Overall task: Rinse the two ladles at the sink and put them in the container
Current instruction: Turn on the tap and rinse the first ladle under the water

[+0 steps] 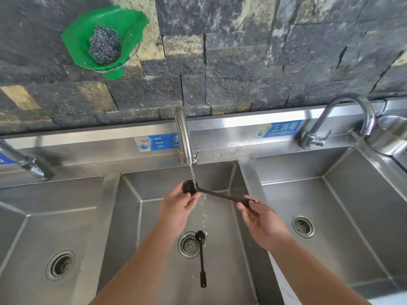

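Under the running stream from the middle faucet (184, 137), a dark ladle (217, 195) is held level across the middle basin (220, 249) of a three-basin stainless steel sink. Its bowl sits directly beneath the water (193, 175), and its handle runs rightward and slightly down. The left hand (179, 205) cups the bowl end, its fingers curled around the bowl's underside with the thumb at the rim. The right hand (262, 221) pinches the far end of the handle between thumb and fingers (241, 206). Water drips off the bowl and falls toward the basin floor.

Below, a second dark ladle (201, 258) lies flat on the bottom of the same basin, its small bowl just beside the round drain strainer (189, 245) and its handle pointing toward the person, apart from both hands.

To the left lies another basin (33, 216) with its own drain (60, 265), and a faucet (26, 164) reaches in from the left edge. To the right, a third basin (352, 205) has a drain (304, 226) and a tall curved faucet (343, 119). A shiny metal container (389, 137) stands on the counter at the far right, partly cut off by the edge of view. Blue labels (278, 128) with white characters are stuck on the steel backsplash (231, 122) behind the basins. Above it rises a rough dark stone wall (242, 62), where a green plastic holder (105, 40) carries a steel wool scrubber (105, 45).
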`<state>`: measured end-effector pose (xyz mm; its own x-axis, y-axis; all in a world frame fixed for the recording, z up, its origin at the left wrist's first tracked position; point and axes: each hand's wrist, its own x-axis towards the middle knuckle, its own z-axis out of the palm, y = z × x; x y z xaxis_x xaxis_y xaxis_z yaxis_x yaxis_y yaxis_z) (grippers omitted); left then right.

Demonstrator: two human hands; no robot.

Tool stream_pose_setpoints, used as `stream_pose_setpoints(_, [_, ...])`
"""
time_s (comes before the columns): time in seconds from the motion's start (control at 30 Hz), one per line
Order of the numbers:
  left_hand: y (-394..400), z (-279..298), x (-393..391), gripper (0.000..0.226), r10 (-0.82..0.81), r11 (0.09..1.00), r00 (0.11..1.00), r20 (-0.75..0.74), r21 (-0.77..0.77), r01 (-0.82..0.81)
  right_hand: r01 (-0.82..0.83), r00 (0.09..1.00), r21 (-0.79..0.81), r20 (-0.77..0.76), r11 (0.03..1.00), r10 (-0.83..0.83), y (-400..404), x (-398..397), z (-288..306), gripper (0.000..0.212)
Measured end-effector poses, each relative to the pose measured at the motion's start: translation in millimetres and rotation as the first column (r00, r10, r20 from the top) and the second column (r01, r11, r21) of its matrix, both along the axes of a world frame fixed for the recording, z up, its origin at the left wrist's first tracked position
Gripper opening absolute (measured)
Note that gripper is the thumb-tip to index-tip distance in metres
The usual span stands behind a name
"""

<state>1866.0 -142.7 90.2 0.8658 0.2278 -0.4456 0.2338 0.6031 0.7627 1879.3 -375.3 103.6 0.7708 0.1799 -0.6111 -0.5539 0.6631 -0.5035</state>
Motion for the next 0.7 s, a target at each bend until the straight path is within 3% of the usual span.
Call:
stream_pose_setpoints(0.1, [-9, -3, 6, 0.040, -0.040, 0.999, 0.999, -0.014, -0.030, 0.040, 0.014, 0.999, -0.017, 0.039, 1.000, -0.013, -10, -7, 5, 0.020])
stream_pose_setpoints(0.23, [-11, 0, 14, 0.018, -0.022, 0.985, 0.997, -0.069, -0.174, 0.010, 0.010, 0.989, -0.066, 0.150, 0.998, 0.000, -12, -16, 8, 0.018])
stream_pose_setpoints(0.33, [-10, 5, 18, 0.008, -0.033, 0.976, 0.990, -0.139, -0.220, 0.001, 0.017, 0.961, -0.231, 0.273, 0.973, 0.048, -7, -24, 7, 0.016])
stream_pose_setpoints(0.43, [-7, 9, 19, 0.010, -0.068, 0.988, 0.984, -0.167, -0.150, 0.043, 0.039, 0.890, -0.617, 0.380, 0.786, 0.254, -4, -35, 2, 0.028])
stream_pose_setpoints(0.53, [-3, 10, 19, 0.009, -0.074, 0.995, 0.977, -0.200, -0.084, 0.058, 0.106, 0.829, -0.797, 0.401, 0.595, 0.389, -4, -43, -3, 0.039])
stream_pose_setpoints(0.63, [-3, 11, 19, 0.017, -0.095, 0.988, 0.977, -0.188, -0.140, 0.070, 0.124, 0.864, -0.836, 0.356, 0.535, 0.355, -8, -47, -10, 0.040])
stream_pose_setpoints(0.7, [-5, 11, 17, 0.019, -0.115, 0.978, 0.980, -0.165, -0.190, 0.083, 0.137, 0.903, -0.790, 0.347, 0.598, 0.251, -11, -47, -14, 0.038])
